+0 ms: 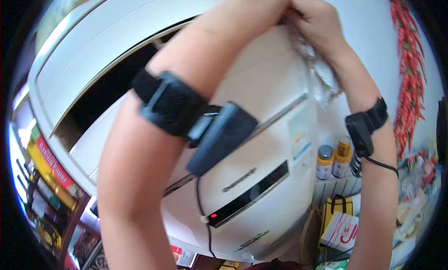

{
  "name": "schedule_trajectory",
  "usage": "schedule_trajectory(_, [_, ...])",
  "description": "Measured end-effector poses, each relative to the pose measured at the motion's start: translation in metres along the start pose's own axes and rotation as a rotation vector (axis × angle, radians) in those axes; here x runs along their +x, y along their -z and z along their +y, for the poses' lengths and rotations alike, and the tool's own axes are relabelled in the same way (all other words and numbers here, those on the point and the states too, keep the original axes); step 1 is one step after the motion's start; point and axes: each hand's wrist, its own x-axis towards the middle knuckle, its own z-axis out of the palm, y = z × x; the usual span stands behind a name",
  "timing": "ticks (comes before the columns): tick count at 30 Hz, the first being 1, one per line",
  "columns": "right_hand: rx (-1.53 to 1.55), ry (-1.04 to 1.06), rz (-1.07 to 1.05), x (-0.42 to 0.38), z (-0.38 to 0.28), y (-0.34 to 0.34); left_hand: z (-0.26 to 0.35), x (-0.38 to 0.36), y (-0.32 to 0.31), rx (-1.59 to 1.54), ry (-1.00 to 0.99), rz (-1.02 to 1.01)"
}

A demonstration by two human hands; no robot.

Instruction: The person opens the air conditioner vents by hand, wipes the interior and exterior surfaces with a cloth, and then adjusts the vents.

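Note:
Both of my hands are raised together at the top of the view, by the upper right corner of a tall white appliance [261, 79] with a dark display strip and a small red light. My left hand [268, 6] is partly cut off by the frame edge, and its fingers are hidden. My right hand [319, 20] touches or nearly touches it, with fingers curled round something dark that I cannot make out. Just below the right hand, crumpled silvery material [324, 76] hangs along the appliance's side. An opened white panel [88, 65] shows a dark gap on the left.
Strings of red chillies [410, 83] hang on the right wall. Yellow-labelled bottles [333, 160] stand on a white ledge above a yellow bag [338, 207]. A rack with bottles and boxes [51, 162] is at left. Cables run from the black devices strapped to my forearms.

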Motion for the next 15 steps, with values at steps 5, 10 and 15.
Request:
schedule_trajectory(5, [-0.013,0.029,0.033,-0.006,0.018,-0.005,0.008,0.012,-0.008,-0.057,0.067,0.115])
schedule_trajectory(10, [0.053,-0.005,0.048,-0.005,0.005,-0.001,0.005,-0.024,0.031,-0.071,0.007,0.246])
schedule_trajectory(15, [0.067,0.024,0.043,-0.005,0.018,-0.005,-0.034,-0.111,0.097,-0.298,0.022,-0.019])
